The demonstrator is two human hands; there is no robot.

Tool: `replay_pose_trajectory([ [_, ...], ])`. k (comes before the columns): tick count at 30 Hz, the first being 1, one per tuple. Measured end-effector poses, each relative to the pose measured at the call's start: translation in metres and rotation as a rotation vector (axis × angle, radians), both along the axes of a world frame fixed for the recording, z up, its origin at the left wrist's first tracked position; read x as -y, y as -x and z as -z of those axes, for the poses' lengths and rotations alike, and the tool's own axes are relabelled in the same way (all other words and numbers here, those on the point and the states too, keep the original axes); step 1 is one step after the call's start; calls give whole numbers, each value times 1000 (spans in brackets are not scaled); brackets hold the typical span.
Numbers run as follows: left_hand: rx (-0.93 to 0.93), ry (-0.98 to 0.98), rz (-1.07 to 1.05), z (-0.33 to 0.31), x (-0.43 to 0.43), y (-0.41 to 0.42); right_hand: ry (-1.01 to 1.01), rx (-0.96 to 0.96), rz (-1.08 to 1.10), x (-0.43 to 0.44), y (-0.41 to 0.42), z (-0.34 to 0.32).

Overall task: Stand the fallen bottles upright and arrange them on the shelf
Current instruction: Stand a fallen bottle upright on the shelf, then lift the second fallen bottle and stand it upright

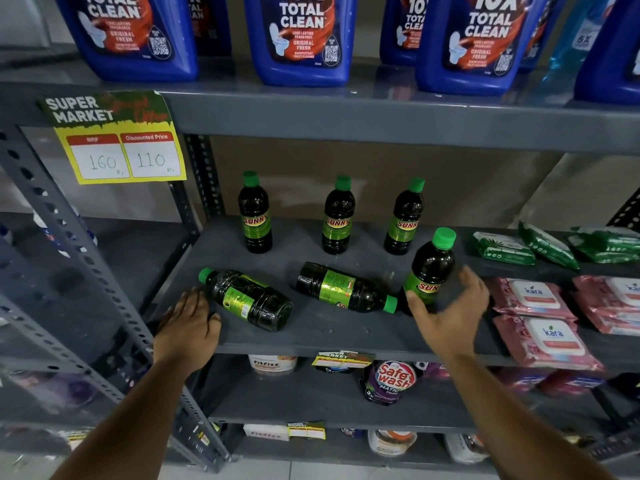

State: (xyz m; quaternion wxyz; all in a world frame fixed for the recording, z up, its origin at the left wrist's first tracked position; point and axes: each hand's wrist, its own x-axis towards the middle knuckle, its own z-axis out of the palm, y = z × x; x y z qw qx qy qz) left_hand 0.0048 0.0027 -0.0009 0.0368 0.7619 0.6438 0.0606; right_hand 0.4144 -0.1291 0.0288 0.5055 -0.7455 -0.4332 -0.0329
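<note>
At the grey metal shelf's (pixel 311 342) front edge, the left hand (pixel 188 329) lies flat with fingers together and the right hand (pixel 450 311) fingers spread beside a tilted Sunny bottle (pixel 429 268), two fallen Sunny bottles (pixel 247 299) between them, three upright Sunny bottles (pixel 337 216) along the back.

Two bare hands reach toward dark, green-capped bottles on a grey metal shelf (pixel 311 336).

Three bottles (pixel 337 220) stand upright along the far side. Two fallen bottles (pixel 249 299) lie near the front edge. The left hand (pixel 188 329) rests flat by the left one. The right hand (pixel 450 311) is spread beside a tilted bottle (pixel 429 268), possibly touching it.
</note>
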Motion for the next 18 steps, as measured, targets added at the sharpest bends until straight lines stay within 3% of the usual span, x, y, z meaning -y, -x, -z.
replay_pose_trajectory([
  [2,-3,-3,-4,0,0,0,-128,320,-51,5,24,3],
  [4,3,-4,-3,-1,0,-1,-26,469,-290,-2,44,3],
  [6,3,1,4,-1,0,0,261,492,-402,-15,55,0],
  [9,-8,-2,10,1,0,1,573,547,-304,-31,64,-1],
  [14,-2,3,-3,2,0,1,686,715,-177,-35,70,-3],
  [18,14,4,-8,3,-2,1,774,562,-306,-35,68,-19],
])
